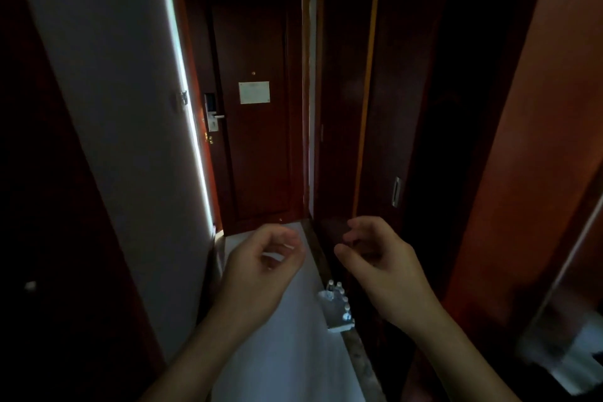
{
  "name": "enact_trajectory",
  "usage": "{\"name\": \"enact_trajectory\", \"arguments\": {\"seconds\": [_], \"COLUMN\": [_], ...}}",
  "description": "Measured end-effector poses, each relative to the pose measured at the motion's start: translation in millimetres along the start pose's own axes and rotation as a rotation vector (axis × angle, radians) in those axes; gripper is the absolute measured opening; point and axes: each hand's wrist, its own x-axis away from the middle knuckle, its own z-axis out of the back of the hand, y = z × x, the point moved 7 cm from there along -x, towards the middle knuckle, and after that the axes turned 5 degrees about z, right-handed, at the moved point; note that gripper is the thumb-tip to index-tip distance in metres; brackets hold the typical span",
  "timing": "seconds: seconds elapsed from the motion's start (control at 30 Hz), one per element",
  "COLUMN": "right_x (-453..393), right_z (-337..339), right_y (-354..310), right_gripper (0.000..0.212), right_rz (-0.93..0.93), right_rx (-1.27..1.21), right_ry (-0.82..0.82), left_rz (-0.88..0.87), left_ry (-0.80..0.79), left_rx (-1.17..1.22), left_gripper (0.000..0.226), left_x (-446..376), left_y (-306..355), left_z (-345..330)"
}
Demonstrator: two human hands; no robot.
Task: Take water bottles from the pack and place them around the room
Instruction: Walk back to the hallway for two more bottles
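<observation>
Dim hotel-room entry, seen from above: both hands raised over the floor [287,352] w/ nothing in them. The left hand [261,258] hangs w/ fingers loosely curled, thumb near the fingertips, empty; the right hand [375,258] likewise, fingers relaxed and half bent, holding nothing. The pack [336,310] sits on the floor below and between the hands, closer to the right one, tight against the dark wardrobe [375,108] base; bottles [339,287] show as small white caps inside clear wrap, count too small to tell. The door [257,108] stands shut well beyond the pack, straight ahead. Step in hand, by the look of it: reach down for a bottle. To do it well, prob. crouch first, since the pack is low and far under the hands; steady the wrap w/ the left hand and draw a bottle up by the neck w/ the right, from the open end of the wrap. Light is poor, so feel for the cap rather than trust the eye; pack is hard against the wardrobe, so approach from the door side or from above.
</observation>
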Motion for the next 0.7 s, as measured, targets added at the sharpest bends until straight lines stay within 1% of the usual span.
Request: {"name": "enact_trajectory", "arguments": {"seconds": [0.1,0.23,0.33,0.43,0.53,0.63,0.7], "right_x": [-59.3,-150.0,-219.8,-283.9,-333.3,-385.7,-424.1], "right_z": [-5.5,-17.5,-30.5,-48.1,-64.8,-85.7,-102.3], "right_y": [45.0,98.4,125.7,147.5,171.8,212.9,250.2], "right_gripper": [0.028,0.038,0.039,0.039,0.037,0.036,0.035], "right_rz": [0.005,0.024,0.032,0.047,0.048,0.027,-0.001], "right_rx": [-0.009,-0.016,-0.034,-0.026,-0.017,0.016,0.053], "right_ry": [0.002,-0.019,-0.036,-0.061,-0.084,-0.090,-0.080], "left_rz": [-0.010,-0.023,-0.040,-0.035,-0.011,-0.003,0.014], "left_ry": [0.018,0.088,0.087,0.121,0.141,0.120,0.071], "left_rx": [-0.012,-0.031,-0.053,-0.055,-0.062,-0.067,-0.047], "left_gripper": [0.019,0.015,0.016,0.017,0.012,0.013,0.014], "left_x": [-64.7,-157.6,-223.4,-282.9,-332.6,-387.9,-433.1], "left_y": [-29.4,-63.1,-80.9,-104.6,-134.7,-172.7,-207.3], "left_z": [-22.9,-47.4,-57.0,-56.5,-56.2,-65.2,-77.0]}}
